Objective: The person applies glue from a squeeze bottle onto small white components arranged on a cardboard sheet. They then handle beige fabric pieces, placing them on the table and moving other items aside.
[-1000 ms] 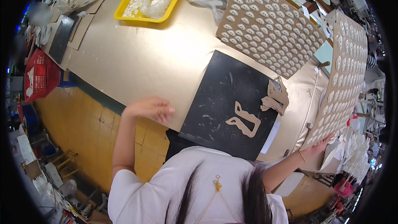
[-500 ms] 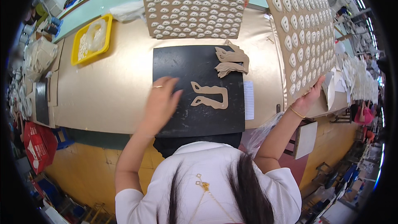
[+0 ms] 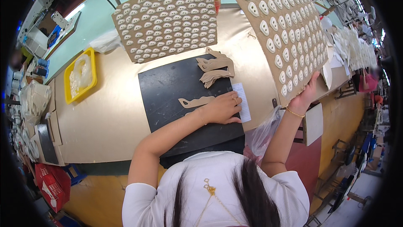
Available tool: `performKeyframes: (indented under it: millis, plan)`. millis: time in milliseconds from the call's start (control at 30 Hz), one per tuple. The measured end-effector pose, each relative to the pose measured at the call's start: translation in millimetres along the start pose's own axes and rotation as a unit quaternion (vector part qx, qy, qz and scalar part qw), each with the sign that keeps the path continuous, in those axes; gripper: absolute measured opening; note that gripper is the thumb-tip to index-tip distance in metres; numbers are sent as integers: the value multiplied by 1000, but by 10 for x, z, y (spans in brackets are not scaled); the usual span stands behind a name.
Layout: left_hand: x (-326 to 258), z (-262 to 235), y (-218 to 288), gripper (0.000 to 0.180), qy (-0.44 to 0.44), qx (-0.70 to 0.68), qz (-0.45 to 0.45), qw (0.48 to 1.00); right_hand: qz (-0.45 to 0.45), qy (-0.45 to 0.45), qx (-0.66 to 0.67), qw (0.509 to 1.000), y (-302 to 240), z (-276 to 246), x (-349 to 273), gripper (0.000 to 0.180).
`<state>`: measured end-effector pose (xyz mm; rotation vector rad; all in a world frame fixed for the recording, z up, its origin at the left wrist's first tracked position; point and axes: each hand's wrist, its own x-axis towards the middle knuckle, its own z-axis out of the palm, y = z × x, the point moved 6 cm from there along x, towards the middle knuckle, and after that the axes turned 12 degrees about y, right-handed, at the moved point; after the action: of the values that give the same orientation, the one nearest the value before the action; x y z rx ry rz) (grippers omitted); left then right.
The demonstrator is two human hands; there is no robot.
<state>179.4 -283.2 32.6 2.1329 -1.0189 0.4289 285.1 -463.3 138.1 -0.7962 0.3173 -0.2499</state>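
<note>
Leftmost, well apart from both hands, a yellow tray (image 3: 67, 91) holds pale small parts too blurred to identify; items beyond it at the picture's rim are cut off by the dark fisheye border. Above and to the left of the left hand (image 3: 222, 108), a brown card (image 3: 168, 19) lies flat on the bench, covered with rows of small white oval pieces. The left hand rests palm down with fingers loosely spread on a black mat (image 3: 176, 92), its fingertips at the mat's right edge and touching a white paper slip (image 3: 242, 101); it covers the right end of a tan cut-out strip (image 3: 195, 101) lying just to its left. Just above this hand sits a small stack of tan cut-outs (image 3: 215, 69). Farther right, the right hand (image 3: 305, 97) grips the lower edge of a second, tilted card (image 3: 289, 29) bearing the same white ovals; the thumb is hidden behind the card. Below it, a clear plastic bag (image 3: 264, 132) is partly concealed by the right forearm.
</note>
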Motion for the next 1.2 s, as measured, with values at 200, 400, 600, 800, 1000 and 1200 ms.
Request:
performKeyframes:
  millis: [200, 400, 600, 800, 1000, 1200]
  plan:
    - [-19, 16, -11, 43, -4, -12, -3, 1000, -11, -8, -16, 1000, -67, -112, 55, 48]
    - [-37, 15, 47, 41, -13, -14, -8, 1000, -44, 1, -32, 999, -222, -206, 151, 51]
    - [-162, -34, 25, 43, -3, -2, -30, 1000, 4, -6, -35, 999, -177, -264, 265, 57]
    - [-777, -1666, -480, 30, 204, 100, -301, 926, 35, 19, -59, 997, 52, -567, 454, 58]
    - [-2031, -2205, -1097, 31, 250, 291, -492, 781, 83, -3, -51, 995, 453, -162, 382, 53]
    - [-1838, -2108, -1147, 29, 192, 320, -538, 756, 88, 17, -50, 995, 473, -49, 332, 53]
